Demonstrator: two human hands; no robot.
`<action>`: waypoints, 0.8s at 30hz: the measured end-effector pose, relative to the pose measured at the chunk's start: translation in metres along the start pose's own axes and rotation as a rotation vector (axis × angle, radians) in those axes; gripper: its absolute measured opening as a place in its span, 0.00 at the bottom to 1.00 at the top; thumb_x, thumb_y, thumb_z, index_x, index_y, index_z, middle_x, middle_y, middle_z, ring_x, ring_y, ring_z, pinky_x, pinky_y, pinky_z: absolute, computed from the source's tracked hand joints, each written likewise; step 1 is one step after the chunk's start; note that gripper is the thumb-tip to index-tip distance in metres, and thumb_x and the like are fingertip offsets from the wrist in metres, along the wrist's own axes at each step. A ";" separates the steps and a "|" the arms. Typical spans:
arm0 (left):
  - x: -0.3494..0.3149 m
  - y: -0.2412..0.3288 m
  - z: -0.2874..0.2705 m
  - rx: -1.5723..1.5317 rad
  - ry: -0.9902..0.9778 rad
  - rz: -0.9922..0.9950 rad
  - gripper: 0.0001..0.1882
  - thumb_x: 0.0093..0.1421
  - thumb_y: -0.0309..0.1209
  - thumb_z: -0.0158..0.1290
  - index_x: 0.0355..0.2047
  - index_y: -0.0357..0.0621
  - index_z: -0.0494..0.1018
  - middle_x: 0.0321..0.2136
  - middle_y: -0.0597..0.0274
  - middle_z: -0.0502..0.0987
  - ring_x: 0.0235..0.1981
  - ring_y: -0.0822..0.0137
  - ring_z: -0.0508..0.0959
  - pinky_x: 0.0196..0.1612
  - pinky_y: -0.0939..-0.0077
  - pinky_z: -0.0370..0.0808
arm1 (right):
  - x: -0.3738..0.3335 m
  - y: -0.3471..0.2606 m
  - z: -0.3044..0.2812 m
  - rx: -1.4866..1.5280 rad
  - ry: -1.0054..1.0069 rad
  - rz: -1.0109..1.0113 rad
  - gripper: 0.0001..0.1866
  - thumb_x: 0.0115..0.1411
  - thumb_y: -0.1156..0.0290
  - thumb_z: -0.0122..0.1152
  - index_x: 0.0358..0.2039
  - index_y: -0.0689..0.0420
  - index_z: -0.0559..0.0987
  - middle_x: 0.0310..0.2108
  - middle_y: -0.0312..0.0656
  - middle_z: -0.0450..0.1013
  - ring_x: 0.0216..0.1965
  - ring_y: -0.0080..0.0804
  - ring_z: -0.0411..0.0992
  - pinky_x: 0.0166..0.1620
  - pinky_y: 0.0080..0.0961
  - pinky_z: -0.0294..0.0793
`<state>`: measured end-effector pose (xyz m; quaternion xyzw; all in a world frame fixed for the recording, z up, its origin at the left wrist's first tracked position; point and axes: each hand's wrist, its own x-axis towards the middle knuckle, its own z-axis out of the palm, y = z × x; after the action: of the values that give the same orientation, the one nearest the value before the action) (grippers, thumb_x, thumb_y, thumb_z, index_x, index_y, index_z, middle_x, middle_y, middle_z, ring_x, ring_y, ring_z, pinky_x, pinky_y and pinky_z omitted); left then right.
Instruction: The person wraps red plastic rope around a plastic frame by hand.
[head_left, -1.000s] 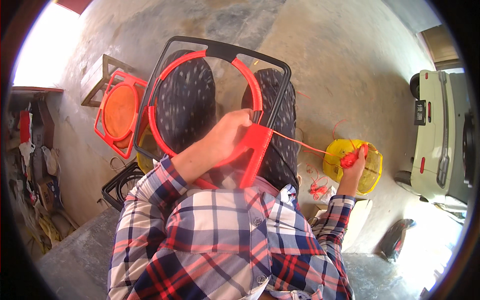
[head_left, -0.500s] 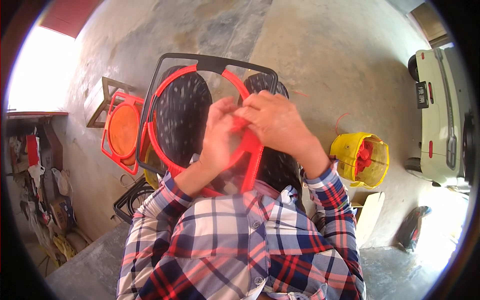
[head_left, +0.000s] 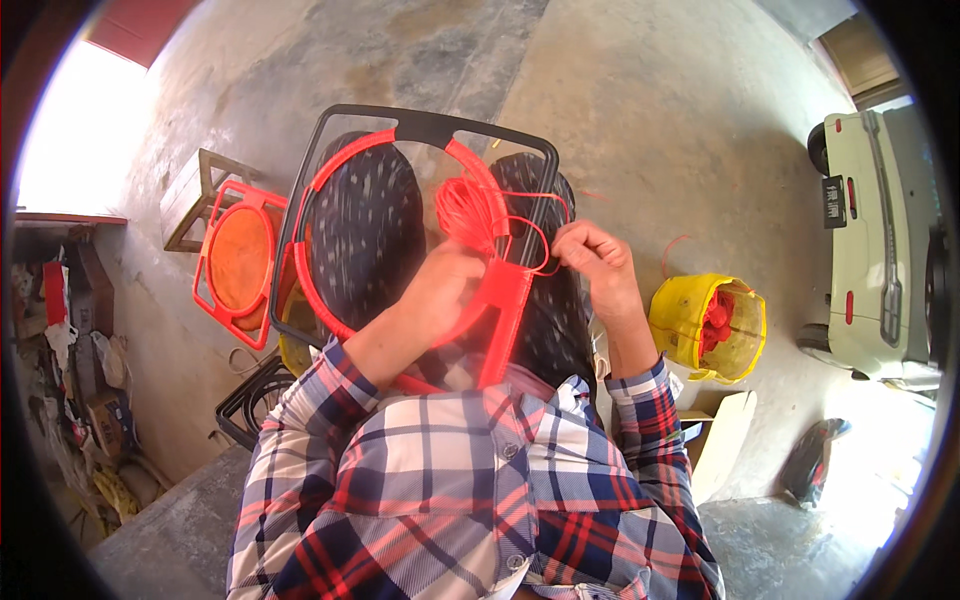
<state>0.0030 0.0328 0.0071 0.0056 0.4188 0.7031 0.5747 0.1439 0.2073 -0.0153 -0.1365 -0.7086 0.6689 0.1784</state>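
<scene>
Across my lap lies a black frame (head_left: 425,127) with a round inner hoop. Red cord wraps much of the hoop, and a tightly wound red section (head_left: 510,292) covers its near right corner. My left hand (head_left: 438,292) is closed at the hoop's right side, just below a loose bundle of red cord (head_left: 465,210); its fingertips are hidden. To the right of the frame, my right hand (head_left: 600,265) pinches a strand of the red cord, which loops from the bundle around the frame's right bar.
On the left stand a wooden stool (head_left: 190,215) and an orange-red frame with a round woven middle (head_left: 240,262). A yellow bucket (head_left: 668,325) holding red cord is at right. Beyond it is a pale vehicle (head_left: 858,310). Black frames (head_left: 235,412) lie by my left side.
My right hand has moved right and down, away from my left hand, drawing the cord into a loop. The bundle now shows above my left hand.
</scene>
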 end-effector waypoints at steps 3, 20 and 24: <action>0.002 -0.002 0.000 -0.212 0.007 -0.003 0.20 0.51 0.16 0.40 0.45 0.32 0.69 0.38 0.50 0.78 0.35 0.61 0.80 0.42 0.63 0.79 | -0.004 0.003 0.003 0.122 -0.051 0.304 0.12 0.55 0.73 0.63 0.40 0.62 0.78 0.36 0.38 0.75 0.39 0.27 0.74 0.42 0.25 0.72; -0.008 0.008 0.005 -0.004 -0.049 -0.057 0.12 0.65 0.28 0.47 0.48 0.38 0.68 0.39 0.59 0.78 0.36 0.68 0.80 0.39 0.73 0.79 | -0.059 -0.008 -0.068 1.066 0.251 -0.156 0.24 0.49 0.63 0.60 0.46 0.60 0.74 0.32 0.39 0.72 0.31 0.31 0.64 0.47 0.41 0.70; -0.011 0.036 -0.004 0.057 -0.068 -0.109 0.12 0.65 0.28 0.46 0.48 0.39 0.67 0.40 0.58 0.78 0.33 0.68 0.81 0.29 0.75 0.78 | -0.061 -0.037 -0.091 1.195 0.073 -0.290 0.21 0.53 0.60 0.59 0.44 0.58 0.71 0.26 0.35 0.66 0.26 0.26 0.60 0.40 0.31 0.69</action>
<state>-0.0238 0.0216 0.0309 0.0230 0.4186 0.6577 0.6258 0.2406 0.2605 0.0213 0.0619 -0.2159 0.9142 0.3373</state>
